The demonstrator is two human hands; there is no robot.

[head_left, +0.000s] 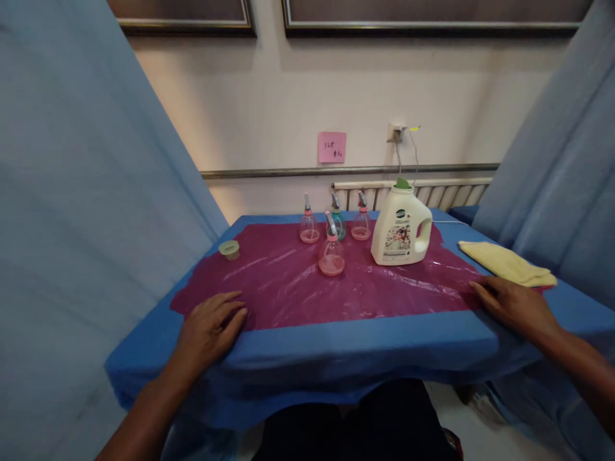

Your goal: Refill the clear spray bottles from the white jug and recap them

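Note:
My left hand (212,325) rests flat on the front left edge of a purple plastic sheet (283,301), fingers stretched out and holding nothing. At the sheet's right end lies my right hand (512,302), open, just in front of a folded yellow cloth (509,261). Between the hands, a clear spray bottle (332,256) with a little pink liquid stands upright. Behind it are more spray bottles, one with a pink collar (309,230), a teal one (337,223) partly hidden, and another pink one (360,225). A cream detergent jug (398,230) with a green cap stands to their right.
A small pale cup-like cap (229,250) sits at the sheet's left. Blue cloth (355,339) covers the table. Blue curtains (72,192) hang at both sides. Behind the table are a radiator (461,191), a wall rail (269,173) and a socket (394,132) with cables.

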